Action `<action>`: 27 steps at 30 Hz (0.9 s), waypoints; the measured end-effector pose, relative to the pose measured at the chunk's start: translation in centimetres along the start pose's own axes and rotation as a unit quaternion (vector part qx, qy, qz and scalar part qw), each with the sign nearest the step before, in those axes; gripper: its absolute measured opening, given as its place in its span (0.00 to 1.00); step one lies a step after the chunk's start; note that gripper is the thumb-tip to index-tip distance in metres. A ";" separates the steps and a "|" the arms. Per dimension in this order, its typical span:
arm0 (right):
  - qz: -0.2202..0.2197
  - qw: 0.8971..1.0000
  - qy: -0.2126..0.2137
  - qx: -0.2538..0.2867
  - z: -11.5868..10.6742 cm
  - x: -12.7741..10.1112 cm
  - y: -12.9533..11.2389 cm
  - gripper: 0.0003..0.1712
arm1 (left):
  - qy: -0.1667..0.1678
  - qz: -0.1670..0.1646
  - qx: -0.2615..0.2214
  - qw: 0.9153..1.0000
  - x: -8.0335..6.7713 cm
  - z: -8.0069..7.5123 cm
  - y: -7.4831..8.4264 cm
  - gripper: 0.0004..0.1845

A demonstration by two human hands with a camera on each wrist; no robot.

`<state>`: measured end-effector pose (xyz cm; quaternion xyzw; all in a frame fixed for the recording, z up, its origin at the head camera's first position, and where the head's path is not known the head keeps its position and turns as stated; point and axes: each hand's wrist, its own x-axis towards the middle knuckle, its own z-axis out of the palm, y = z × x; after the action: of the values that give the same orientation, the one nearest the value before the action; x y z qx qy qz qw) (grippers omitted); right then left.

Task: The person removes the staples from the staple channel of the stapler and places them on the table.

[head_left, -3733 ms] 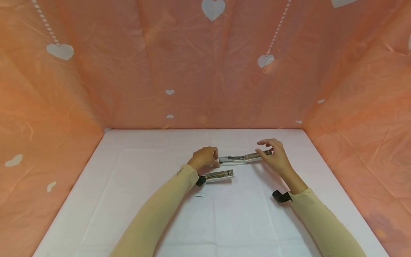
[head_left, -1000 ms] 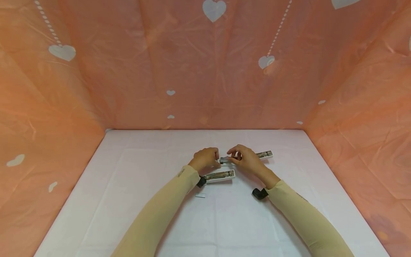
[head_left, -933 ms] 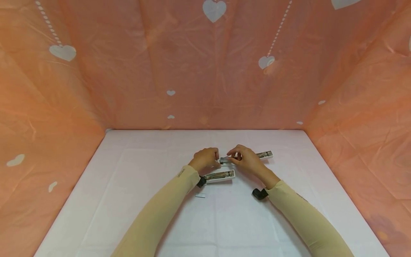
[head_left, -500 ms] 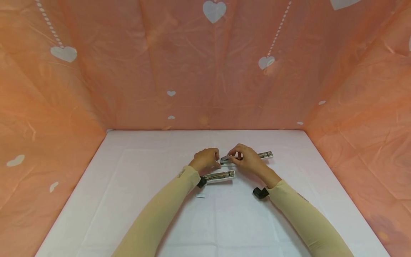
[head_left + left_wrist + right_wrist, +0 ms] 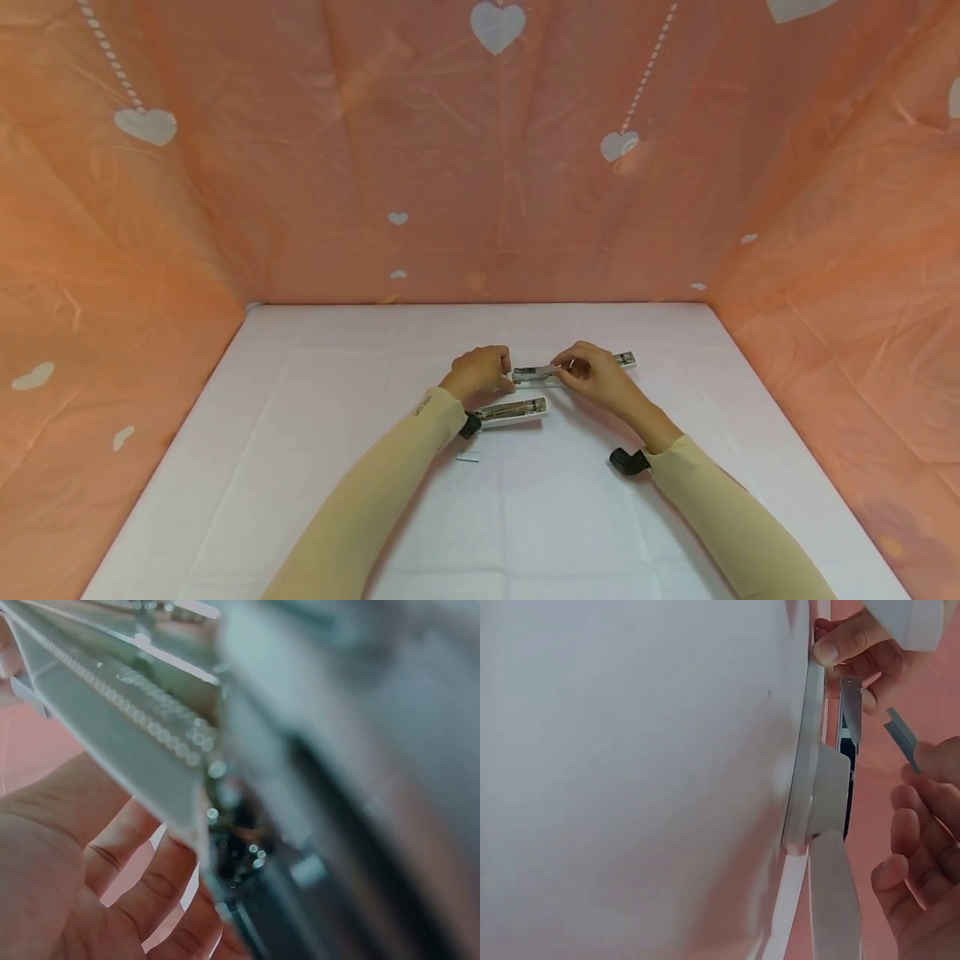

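Observation:
An opened white stapler (image 5: 528, 377) lies on the white table (image 5: 300, 433), its upper arm (image 5: 624, 359) swung out to the right. My left hand (image 5: 504, 377) grips the stapler's left end, thumb (image 5: 840, 646) on its edge. My right hand (image 5: 573, 367) pinches a small grey metal strip (image 5: 902, 739) just above the stapler's open channel (image 5: 821, 787). The left wrist view is a blurred close-up of the stapler (image 5: 112, 712) over my left palm (image 5: 60, 885).
A second white stapler (image 5: 513, 409) lies just in front of my left wrist. A short white strip (image 5: 468, 456) sits on the table nearer to me. Orange sheets with white hearts (image 5: 495, 167) wall in the table on three sides.
My right hand left the stapler's far right end, came to its middle beside my left hand, and has now drawn slightly right with the strip. The left hand has stayed put.

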<state>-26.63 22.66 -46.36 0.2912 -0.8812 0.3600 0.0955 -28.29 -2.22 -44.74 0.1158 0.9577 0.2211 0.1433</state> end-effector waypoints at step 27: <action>0.069 0.991 -0.110 0.014 -1.0 -2.9 1.4 0.04 | -0.002 0.019 -0.018 1.000 -0.1 -0.2 -0.1 0.15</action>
<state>-25.08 25.47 -47.53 0.2690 -0.8992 0.3437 -0.0308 -28.22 -2.41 -44.63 0.1316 0.9509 0.2405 0.1434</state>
